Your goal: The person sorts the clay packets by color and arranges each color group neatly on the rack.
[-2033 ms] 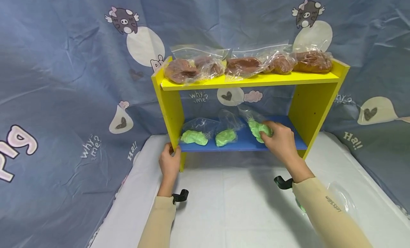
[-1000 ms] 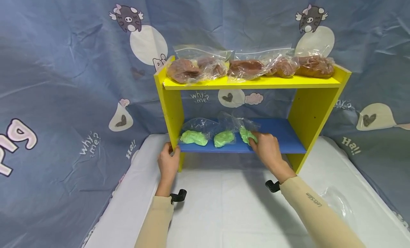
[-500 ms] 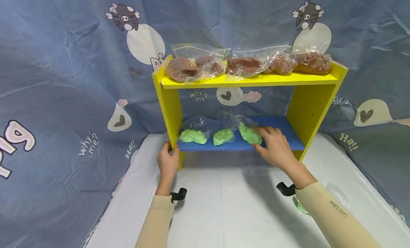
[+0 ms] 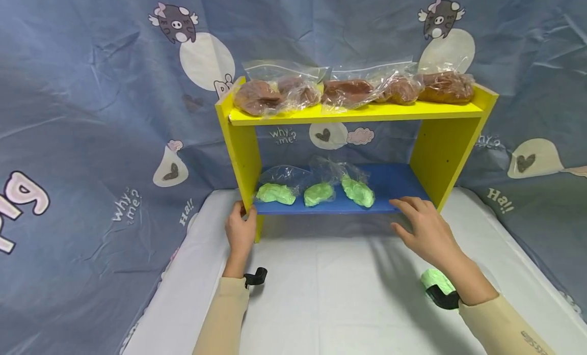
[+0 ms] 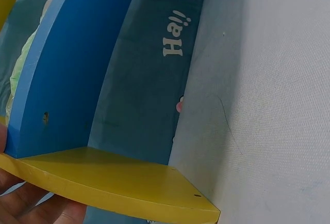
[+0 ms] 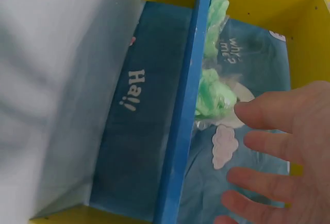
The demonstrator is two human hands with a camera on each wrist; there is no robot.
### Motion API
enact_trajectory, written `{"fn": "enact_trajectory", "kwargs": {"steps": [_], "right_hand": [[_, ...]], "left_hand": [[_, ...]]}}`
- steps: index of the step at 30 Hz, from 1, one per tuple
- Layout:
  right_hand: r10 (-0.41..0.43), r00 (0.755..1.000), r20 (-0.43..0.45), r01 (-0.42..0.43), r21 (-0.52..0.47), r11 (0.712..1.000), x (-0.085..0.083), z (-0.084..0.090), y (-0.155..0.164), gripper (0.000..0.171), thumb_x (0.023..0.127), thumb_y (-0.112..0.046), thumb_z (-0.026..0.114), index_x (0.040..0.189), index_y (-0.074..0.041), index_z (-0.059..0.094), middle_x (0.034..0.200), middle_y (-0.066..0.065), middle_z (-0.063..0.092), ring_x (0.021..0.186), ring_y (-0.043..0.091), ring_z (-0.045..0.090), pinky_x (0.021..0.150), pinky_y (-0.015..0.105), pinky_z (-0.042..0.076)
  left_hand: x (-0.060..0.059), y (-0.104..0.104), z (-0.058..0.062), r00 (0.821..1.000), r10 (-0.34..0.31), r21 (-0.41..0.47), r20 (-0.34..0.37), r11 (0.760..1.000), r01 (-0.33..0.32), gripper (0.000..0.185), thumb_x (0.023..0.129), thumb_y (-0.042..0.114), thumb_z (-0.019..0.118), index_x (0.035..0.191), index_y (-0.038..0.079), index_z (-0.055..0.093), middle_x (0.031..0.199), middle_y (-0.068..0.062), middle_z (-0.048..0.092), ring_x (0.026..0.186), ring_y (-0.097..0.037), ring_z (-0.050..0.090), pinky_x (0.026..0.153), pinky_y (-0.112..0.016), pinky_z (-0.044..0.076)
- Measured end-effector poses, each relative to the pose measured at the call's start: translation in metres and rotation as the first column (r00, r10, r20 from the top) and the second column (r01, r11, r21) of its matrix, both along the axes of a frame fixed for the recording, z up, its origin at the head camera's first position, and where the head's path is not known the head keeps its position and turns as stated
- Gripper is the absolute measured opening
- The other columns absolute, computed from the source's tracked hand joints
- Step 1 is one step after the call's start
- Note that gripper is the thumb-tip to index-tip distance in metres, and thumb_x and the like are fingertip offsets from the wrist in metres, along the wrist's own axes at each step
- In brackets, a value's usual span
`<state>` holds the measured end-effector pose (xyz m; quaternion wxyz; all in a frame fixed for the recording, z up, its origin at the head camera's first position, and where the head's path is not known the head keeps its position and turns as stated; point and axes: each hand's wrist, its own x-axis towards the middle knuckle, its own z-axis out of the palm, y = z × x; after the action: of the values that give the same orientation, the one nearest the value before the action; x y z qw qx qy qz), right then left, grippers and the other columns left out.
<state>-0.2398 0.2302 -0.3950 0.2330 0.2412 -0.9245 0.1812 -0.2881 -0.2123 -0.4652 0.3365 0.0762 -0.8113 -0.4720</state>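
My left hand grips the left side panel of a small yellow and blue shelf, fingers behind the panel and thumb in front. On the blue lower board lie three see-through bags with light green lumps: a left bag, a middle bag and a right bag. My right hand hovers before the board's right end, fingers spread, holding nothing. In the right wrist view its fingers point toward a green lump, apart from it.
Several bags of brown lumps line the yellow top board. Another green bag lies on the white table, partly behind the right wrist. A blue printed cloth hangs behind the shelf.
My right hand set the third green bag on the blue board beside the middle one, let go, and moved back to the right. My left hand stays on the side panel.
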Motion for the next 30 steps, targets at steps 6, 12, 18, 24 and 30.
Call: {"fn": "enact_trajectory", "kwargs": {"steps": [6,12,18,24,30], "right_hand": [[-0.028,1.0,-0.006,0.028,-0.012,1.0,0.018,-0.007,0.014,0.053,0.086,-0.016,0.078,0.137,-0.012,0.061,0.133,0.016,0.056,0.118,0.042,0.05,0.08,0.063,0.05],[-0.104,0.994,0.044,0.104,-0.012,0.994,0.033,-0.019,0.029,0.054,0.085,-0.019,0.08,0.135,-0.012,0.062,0.131,0.015,0.057,0.112,0.041,0.053,0.068,0.06,0.052],[-0.147,0.982,0.122,0.151,-0.03,0.988,0.046,-0.037,0.047,0.055,0.084,-0.02,0.08,0.134,-0.009,0.061,0.128,0.02,0.057,0.108,0.046,0.054,0.07,0.064,0.05],[-0.192,0.944,0.27,0.196,0.014,0.981,0.057,-0.05,0.058,0.06,0.085,-0.029,0.081,0.136,-0.007,0.06,0.127,0.027,0.057,0.107,0.051,0.055,0.073,0.067,0.049],[-0.229,0.884,0.406,0.225,0.059,0.973,0.066,-0.069,0.068,0.068,0.084,-0.043,0.08,0.138,-0.008,0.058,0.128,0.029,0.056,0.106,0.052,0.057,0.064,0.062,0.052]], "left_hand": [[-0.002,-0.001,0.001,1.0,-0.013,-0.007,-0.005,1.0,0.013,0.024,0.097,0.024,0.064,0.114,0.006,0.066,0.108,-0.017,0.072,0.106,-0.034,0.066,0.092,-0.052,0.053],[-0.003,0.0,0.0,1.0,-0.022,-0.006,-0.007,1.0,0.021,0.024,0.098,0.023,0.063,0.114,0.006,0.065,0.105,-0.017,0.071,0.104,-0.034,0.066,0.092,-0.053,0.052],[-0.001,0.0,-0.002,1.0,-0.025,-0.001,-0.006,1.0,0.025,0.023,0.098,0.023,0.063,0.112,0.006,0.065,0.105,-0.017,0.071,0.104,-0.035,0.066,0.092,-0.054,0.053],[0.002,0.0,-0.001,1.0,-0.014,-0.015,-0.007,1.0,0.013,0.024,0.098,0.024,0.064,0.114,0.006,0.065,0.105,-0.016,0.071,0.102,-0.034,0.067,0.09,-0.053,0.054],[0.002,0.0,0.0,1.0,-0.005,-0.024,-0.004,1.0,0.005,0.026,0.098,0.025,0.063,0.115,0.006,0.065,0.105,-0.016,0.072,0.102,-0.034,0.067,0.089,-0.053,0.054]]}}
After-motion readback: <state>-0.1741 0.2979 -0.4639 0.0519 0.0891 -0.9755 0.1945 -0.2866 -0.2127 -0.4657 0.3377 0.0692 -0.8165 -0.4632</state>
